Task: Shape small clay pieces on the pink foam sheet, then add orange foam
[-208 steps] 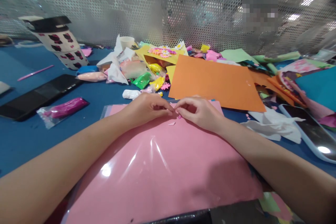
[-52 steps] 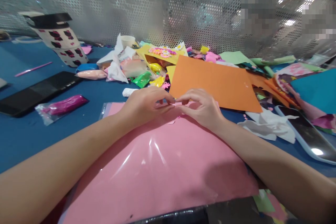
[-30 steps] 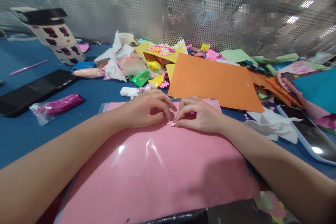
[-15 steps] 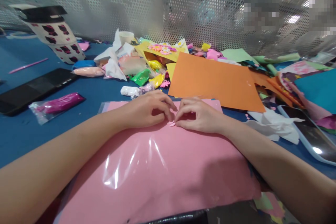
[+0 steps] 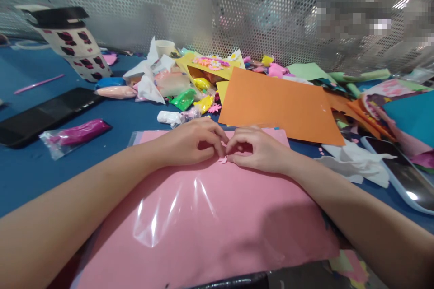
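Note:
A small pink clay flower (image 5: 223,160), its petals partly hidden, lies low against a glossy pink sheet (image 5: 210,207) in a clear plastic sleeve. From the left, my left hand (image 5: 196,142) curls over it, thumb and fingertips pinched at its edge. My right hand (image 5: 259,149) meets it from the other side, thumb and forefinger closed at the petals. The fingertips of both hands almost touch. Both forearms rest along the sides of the sheet.
Beyond my hands lie an orange sheet (image 5: 281,108), several bagged clay lumps such as a green one (image 5: 183,99), and a loose pink flower (image 5: 214,108). Leftward are a magenta clay pack (image 5: 81,132), a black device (image 5: 47,115) and a tumbler (image 5: 79,49). Tissue (image 5: 366,162) and a phone (image 5: 403,176) sit right.
Both hands stay in place, with slight finger shifts at the pink flower. Its petals show at a slightly different angle. The whole view has shifted very slightly.

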Tool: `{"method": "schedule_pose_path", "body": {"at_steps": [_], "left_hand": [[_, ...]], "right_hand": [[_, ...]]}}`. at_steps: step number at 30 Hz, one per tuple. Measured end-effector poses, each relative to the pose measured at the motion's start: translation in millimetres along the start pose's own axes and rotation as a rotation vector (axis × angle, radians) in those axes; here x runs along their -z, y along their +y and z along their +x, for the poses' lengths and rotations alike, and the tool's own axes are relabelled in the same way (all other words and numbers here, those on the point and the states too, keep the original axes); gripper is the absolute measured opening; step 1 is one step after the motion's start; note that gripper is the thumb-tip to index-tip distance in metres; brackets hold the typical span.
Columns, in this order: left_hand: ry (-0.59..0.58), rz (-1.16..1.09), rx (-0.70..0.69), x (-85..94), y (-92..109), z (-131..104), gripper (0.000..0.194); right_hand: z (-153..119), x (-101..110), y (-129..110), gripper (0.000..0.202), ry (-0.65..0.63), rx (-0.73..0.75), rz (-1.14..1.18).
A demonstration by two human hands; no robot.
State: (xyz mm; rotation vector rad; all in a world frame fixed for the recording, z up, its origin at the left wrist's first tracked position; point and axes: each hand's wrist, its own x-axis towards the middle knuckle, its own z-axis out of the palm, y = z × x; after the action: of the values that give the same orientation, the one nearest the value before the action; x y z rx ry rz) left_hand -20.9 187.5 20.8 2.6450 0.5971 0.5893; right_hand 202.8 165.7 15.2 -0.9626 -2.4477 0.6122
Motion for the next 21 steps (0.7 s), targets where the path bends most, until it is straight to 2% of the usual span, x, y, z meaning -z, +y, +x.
{"method": "schedule_pose_path", "body": {"at_steps": [6,10,15,18,21], "left_hand": [[-0.017,0.011,0.017,1.9,1.1,0.4,0.025],[0.037,0.014,0.036,2.9,-1.5,1.1,0.03],[0.161,-0.013,0.269,4.2,0.3,2.8,0.027],[0.134,-0.103,0.348,4.9,3.7,3.5,0.035],[0.091,-0.133,0.368,4.4,5.7,3.4,0.032]], "right_hand": [[-1.2,0.3,2.0,0.009,-0.017,0.023,-0.011],[-1.0,-0.3,4.3,0.006,0.004,0.072,0.014],[2.1,-0.6,4.2,0.006,0.196,0.154,-0.046],[2.9,-0.8,3.7,0.009,0.32,0.188,-0.168],[2.7,-1.9,3.4,0.01,0.388,0.201,-0.23]]}}
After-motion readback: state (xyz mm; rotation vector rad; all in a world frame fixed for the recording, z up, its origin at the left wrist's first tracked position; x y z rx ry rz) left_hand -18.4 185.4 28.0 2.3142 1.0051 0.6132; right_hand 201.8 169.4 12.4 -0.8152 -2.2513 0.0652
